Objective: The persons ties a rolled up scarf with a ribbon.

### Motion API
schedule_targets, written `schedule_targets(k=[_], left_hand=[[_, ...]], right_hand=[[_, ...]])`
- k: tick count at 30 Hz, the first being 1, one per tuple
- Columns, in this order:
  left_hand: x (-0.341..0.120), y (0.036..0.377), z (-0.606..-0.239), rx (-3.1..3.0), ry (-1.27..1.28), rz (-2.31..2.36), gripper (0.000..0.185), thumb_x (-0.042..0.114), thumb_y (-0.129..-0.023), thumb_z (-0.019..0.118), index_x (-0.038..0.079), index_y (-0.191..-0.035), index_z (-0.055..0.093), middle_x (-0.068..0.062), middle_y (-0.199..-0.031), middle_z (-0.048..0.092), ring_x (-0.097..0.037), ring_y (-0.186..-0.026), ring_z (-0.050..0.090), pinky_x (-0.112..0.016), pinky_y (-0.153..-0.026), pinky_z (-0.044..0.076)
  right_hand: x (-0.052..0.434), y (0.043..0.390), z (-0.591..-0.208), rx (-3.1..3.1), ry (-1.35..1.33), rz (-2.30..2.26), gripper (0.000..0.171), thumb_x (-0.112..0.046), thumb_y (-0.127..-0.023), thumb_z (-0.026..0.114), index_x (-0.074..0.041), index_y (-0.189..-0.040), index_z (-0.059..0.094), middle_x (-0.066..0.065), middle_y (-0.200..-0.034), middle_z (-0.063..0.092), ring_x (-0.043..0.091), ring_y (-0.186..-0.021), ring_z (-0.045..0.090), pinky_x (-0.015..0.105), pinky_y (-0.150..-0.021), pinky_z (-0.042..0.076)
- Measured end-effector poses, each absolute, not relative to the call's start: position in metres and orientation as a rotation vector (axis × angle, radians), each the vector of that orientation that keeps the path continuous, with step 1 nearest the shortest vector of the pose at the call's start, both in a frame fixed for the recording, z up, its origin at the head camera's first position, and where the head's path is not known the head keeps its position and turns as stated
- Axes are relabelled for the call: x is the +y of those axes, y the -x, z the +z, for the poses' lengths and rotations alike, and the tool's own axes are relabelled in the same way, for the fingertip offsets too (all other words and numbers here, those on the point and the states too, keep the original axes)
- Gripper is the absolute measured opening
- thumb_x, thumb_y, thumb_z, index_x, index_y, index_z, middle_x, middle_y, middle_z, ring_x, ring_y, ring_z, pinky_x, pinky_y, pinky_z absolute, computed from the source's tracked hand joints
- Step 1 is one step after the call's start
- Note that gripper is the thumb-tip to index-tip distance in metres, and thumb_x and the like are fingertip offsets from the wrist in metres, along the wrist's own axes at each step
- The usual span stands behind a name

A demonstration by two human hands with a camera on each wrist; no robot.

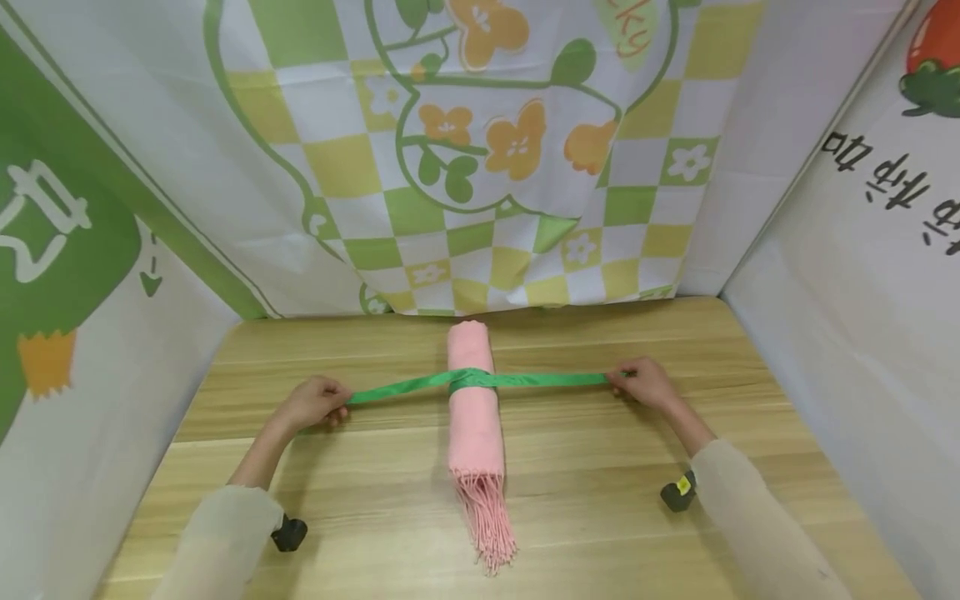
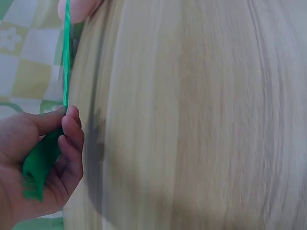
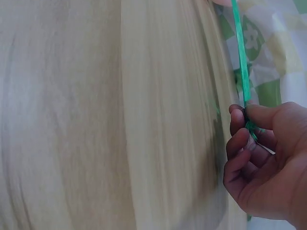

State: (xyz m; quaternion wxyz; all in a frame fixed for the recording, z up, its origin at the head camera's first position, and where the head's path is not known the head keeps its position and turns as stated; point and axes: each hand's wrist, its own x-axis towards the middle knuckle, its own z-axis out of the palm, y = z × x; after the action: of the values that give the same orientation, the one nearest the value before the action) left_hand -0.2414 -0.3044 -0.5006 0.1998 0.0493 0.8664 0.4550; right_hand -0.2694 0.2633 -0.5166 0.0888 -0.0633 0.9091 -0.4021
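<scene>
A pink rolled scarf (image 1: 476, 425) with a fringe lies lengthwise on the table, its tassels toward the front. Around its upper half runs a green ribbon (image 1: 551, 380), crossed over on top, with an end stretched out to each side. My left hand (image 1: 311, 402) pinches the left end between thumb and fingers; in the left wrist view a loose tail of ribbon (image 2: 41, 160) hangs across the palm. The right end is pinched by my right hand (image 1: 645, 383), and a short bunched tip shows below the thumb in the right wrist view. Both lengths look taut.
The wooden table (image 1: 360, 508) meets a checked, flower-printed cloth (image 1: 525, 250) at its back edge. Printed white panels (image 1: 847, 275) stand at both sides. A black device (image 1: 288, 533) sits at the left wrist, and another black device (image 1: 678, 493) at the right.
</scene>
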Motion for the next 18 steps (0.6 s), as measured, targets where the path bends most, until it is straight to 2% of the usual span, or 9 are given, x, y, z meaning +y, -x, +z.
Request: schedule_targets(k=[5, 9, 14, 16, 18], left_hand=[[-0.318, 0.236, -0.502, 2.473, -0.064, 1.248, 0.031, 0.012, -0.104, 0.049, -0.014, -0.101, 0.065, -0.006, -0.076, 0.068, -0.009, -0.065, 0.063, -0.023, -0.060, 0.056], [-0.326, 0.233, -0.505, 2.504, -0.003, 1.237, 0.030, 0.011, -0.104, 0.048, -0.013, -0.099, 0.066, -0.005, -0.076, 0.068, -0.010, -0.066, 0.064, -0.024, -0.061, 0.057], [-0.328, 0.229, -0.506, 2.628, 0.035, 1.094, 0.030, 0.016, -0.102, 0.051, -0.010, -0.101, 0.067, -0.008, -0.076, 0.069, -0.016, -0.068, 0.064, -0.028, -0.064, 0.055], [-0.327, 0.227, -0.504, 2.756, 0.035, 0.949, 0.032, 0.018, -0.101, 0.052, -0.010, -0.103, 0.067, -0.016, -0.082, 0.070, -0.023, -0.072, 0.064, -0.034, -0.065, 0.054], [-0.324, 0.221, -0.502, 2.904, 0.038, 0.802, 0.033, 0.018, -0.099, 0.054, -0.011, -0.106, 0.065, -0.027, -0.093, 0.068, -0.037, -0.081, 0.064, -0.042, -0.067, 0.053]], right_hand=[[0.273, 0.268, -0.522, 2.722, 0.113, -1.213, 0.026, -0.015, -0.099, 0.061, 0.007, -0.094, 0.074, 0.011, -0.078, 0.073, 0.009, -0.066, 0.058, 0.020, -0.057, 0.048], [0.277, 0.266, -0.524, 2.773, 0.063, -1.209, 0.024, -0.012, -0.098, 0.059, 0.007, -0.098, 0.073, 0.017, -0.090, 0.075, 0.005, -0.070, 0.059, 0.018, -0.060, 0.048], [0.269, 0.261, -0.517, 2.815, 0.072, -1.201, 0.024, -0.015, -0.098, 0.059, 0.005, -0.099, 0.073, 0.015, -0.087, 0.075, 0.004, -0.069, 0.060, 0.019, -0.061, 0.048], [0.259, 0.256, -0.512, 2.786, 0.085, -1.230, 0.025, -0.016, -0.099, 0.058, 0.005, -0.102, 0.072, 0.015, -0.085, 0.074, 0.006, -0.067, 0.060, 0.020, -0.059, 0.048], [0.245, 0.250, -0.509, 2.711, 0.123, -1.299, 0.026, -0.015, -0.100, 0.056, 0.007, -0.104, 0.071, 0.015, -0.083, 0.073, 0.006, -0.066, 0.059, 0.019, -0.057, 0.047]])
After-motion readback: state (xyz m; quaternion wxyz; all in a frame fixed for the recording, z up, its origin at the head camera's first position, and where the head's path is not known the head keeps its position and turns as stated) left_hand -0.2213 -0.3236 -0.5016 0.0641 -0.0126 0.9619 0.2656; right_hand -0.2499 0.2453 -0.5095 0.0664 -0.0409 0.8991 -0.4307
